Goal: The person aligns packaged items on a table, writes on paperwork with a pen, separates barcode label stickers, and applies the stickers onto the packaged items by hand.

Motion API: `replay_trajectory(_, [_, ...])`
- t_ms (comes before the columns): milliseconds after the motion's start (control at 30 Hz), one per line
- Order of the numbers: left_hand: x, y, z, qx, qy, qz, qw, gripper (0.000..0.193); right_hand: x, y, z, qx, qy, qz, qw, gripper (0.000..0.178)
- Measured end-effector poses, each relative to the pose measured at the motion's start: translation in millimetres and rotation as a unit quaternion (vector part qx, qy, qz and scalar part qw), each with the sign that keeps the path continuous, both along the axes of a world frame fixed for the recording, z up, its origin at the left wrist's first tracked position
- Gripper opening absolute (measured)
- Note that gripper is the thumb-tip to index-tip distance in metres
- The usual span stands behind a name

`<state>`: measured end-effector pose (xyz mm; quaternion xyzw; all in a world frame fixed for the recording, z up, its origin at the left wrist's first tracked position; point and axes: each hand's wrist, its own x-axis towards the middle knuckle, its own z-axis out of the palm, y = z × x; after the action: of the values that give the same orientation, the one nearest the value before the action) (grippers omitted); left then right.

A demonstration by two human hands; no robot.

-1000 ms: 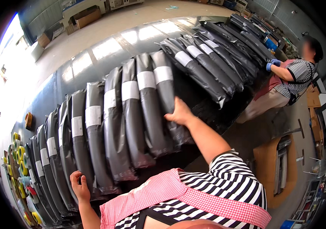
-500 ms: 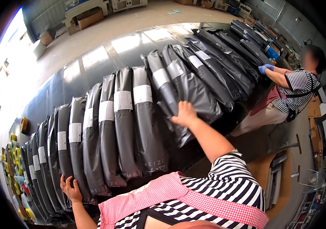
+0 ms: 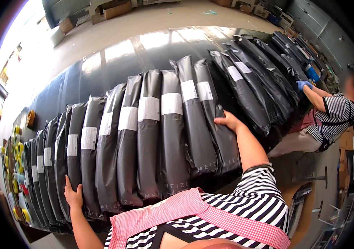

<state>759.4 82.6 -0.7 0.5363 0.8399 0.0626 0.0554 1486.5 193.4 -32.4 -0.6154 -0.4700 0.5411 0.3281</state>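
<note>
A long row of dark grey plastic-wrapped packages [image 3: 148, 141] with white labels lies side by side on the black table. My right hand [image 3: 228, 121] grips the right edge of a slim package [image 3: 206, 106], its thumb over the top and the other fingers partly hidden. Against that package's left side lies another labelled package [image 3: 193, 120]. My left hand [image 3: 74, 195] rests with fingers spread on the near part of a package [image 3: 74, 164] farther left in the row.
More dark packages [image 3: 247, 91] lie to the right, past a gap. A co-worker in blue gloves [image 3: 304, 85] stands at the right end. Tape rolls [image 3: 19, 149] line the left end; a yellow tape roll [image 3: 31, 119] sits on the table [image 3: 69, 89].
The packages at my right hand have come up against the row on the left, closing the gap there. A gap now shows on their right. My left hand stays by the row.
</note>
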Motion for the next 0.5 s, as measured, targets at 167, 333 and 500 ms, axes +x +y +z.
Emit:
replay_trajectory(167, [-13,4,7,-0.103,-0.072,0.041,0.991,0.081,-67,-22,-2,0.007,0.105,-0.007,0.994,0.074])
replay_trajectory(333, [-5,-27,-7,-0.029,-0.115,0.105,0.987,0.076,-120,5,11,0.032,0.129,0.041,0.99,0.07])
replay_trajectory(500, [-35,-62,-9,0.01,-0.026,0.161,0.987,0.07,-187,42,7,0.018,0.123,0.131,0.984,0.065])
